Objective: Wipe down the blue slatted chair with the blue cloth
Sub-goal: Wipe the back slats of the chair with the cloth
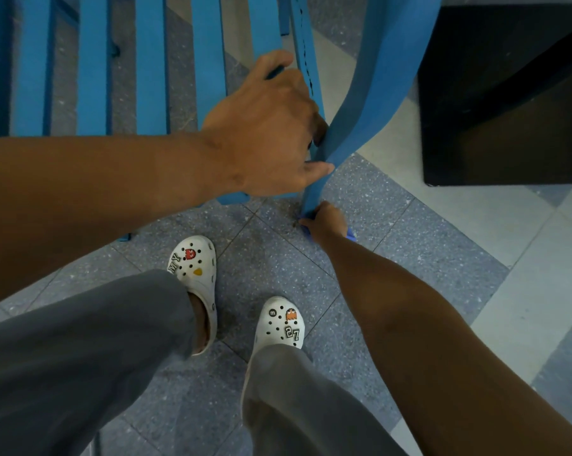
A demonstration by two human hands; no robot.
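Observation:
The blue slatted chair point(153, 77) fills the upper left, its seat slats running away from me. My left hand point(268, 133) grips the seat's front right corner, where the armrest support meets it. The curved blue front leg point(370, 103) runs down to the floor. Low at its foot, my right hand point(325, 222) presses the blue cloth point(351, 234) against the leg; only small purple-blue bits of cloth show around the fingers.
A black box or cabinet point(508, 93) stands close to the chair's right. My feet in white clogs point(196, 274) stand on grey speckled floor tiles point(268, 258) just in front of the chair. Paler tiles point(525, 291) lie to the right.

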